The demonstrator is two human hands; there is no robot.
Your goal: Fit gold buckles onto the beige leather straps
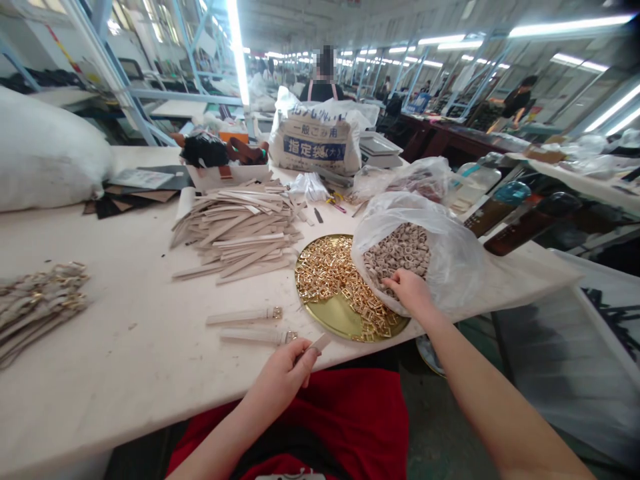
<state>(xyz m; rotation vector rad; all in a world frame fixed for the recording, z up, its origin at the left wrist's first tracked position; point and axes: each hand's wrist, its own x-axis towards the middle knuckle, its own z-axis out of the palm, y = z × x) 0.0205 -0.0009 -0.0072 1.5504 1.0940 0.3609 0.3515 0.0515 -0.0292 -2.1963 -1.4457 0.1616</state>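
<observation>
My left hand (pixel 295 363), near the table's front edge, is closed around a beige strap (pixel 321 343); one end sticks out past the thumb. My right hand (pixel 410 291) reaches into the mouth of a clear plastic bag (pixel 453 247) full of small beige strap loops (pixel 400 250). Its thumb and fingertips pinch at a loop near the bag's rim. Under the bag's left side is a round gold tray (pixel 333 319) with many gold buckles (pixel 325 267). Two straps with buckles at one end, an upper strap (pixel 243 316) and a lower strap (pixel 253 335), lie left of the tray.
A heap of loose beige straps (pixel 240 233) lies mid-table. Bundled buckled straps (pixel 40 300) are at the far left. Behind stand a printed white sack (pixel 315 143), a scale (pixel 380 148) and dark bottles (pixel 533 223). A person (pixel 323 90) is beyond the sack.
</observation>
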